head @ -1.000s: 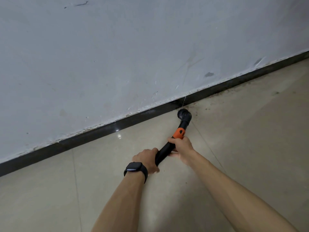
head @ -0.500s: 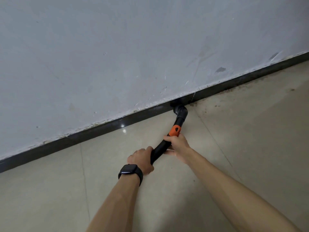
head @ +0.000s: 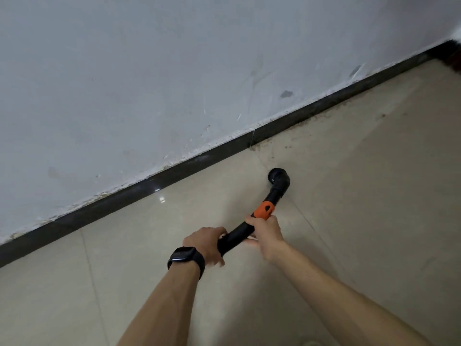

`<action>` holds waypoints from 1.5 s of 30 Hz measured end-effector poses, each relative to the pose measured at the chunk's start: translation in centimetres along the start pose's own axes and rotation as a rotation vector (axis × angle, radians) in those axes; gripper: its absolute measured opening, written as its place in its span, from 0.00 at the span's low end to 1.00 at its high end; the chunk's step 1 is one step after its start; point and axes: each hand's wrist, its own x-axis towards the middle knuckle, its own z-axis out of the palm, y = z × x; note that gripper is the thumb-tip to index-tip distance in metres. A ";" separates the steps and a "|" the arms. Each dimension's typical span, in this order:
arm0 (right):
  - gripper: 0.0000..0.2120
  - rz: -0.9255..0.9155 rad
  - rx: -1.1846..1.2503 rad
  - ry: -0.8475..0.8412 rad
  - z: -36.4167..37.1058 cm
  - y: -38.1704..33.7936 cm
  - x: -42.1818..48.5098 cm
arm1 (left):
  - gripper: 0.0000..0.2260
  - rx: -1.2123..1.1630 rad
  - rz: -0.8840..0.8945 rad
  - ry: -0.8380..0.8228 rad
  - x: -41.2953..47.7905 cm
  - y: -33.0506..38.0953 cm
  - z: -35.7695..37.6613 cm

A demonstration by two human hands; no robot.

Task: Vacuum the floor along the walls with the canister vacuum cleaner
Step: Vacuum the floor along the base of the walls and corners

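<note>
Open floor [head: 361, 208] rightward — wall [head: 149, 83], skirting [head: 124, 198] block ahead.

The curved black plastic vacuum tube [head: 238, 233] looks smooth and semi-matt, its orange plastic collar [head: 264, 211] a duller satin. The beige floor tiles [head: 354, 211] are polished and glossy, with a light glinting at nine o'clock, as is the black skirting strip [head: 119, 199]. The pale grey painted wall [head: 149, 83] is matt and scuffed, chipped rough along its lower edge.

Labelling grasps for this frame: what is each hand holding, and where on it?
Both hands grip the black plastic vacuum wand. The left hand wraps the near end of the tube, and the right hand grips just below the orange collar.
</note>
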 end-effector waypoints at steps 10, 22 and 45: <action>0.18 -0.012 0.035 -0.058 -3.5 -3.9 1.4 | 0.21 0.033 0.064 0.102 2.4 3.9 0.3; 0.21 -0.039 -0.053 -0.166 3.1 -2.3 1.3 | 0.19 -0.019 -0.091 0.172 0.5 -1.6 0.5; 0.20 -0.087 -0.046 -0.120 1.6 -4.7 2.5 | 0.17 -0.010 -0.032 0.244 1.6 0.7 -0.1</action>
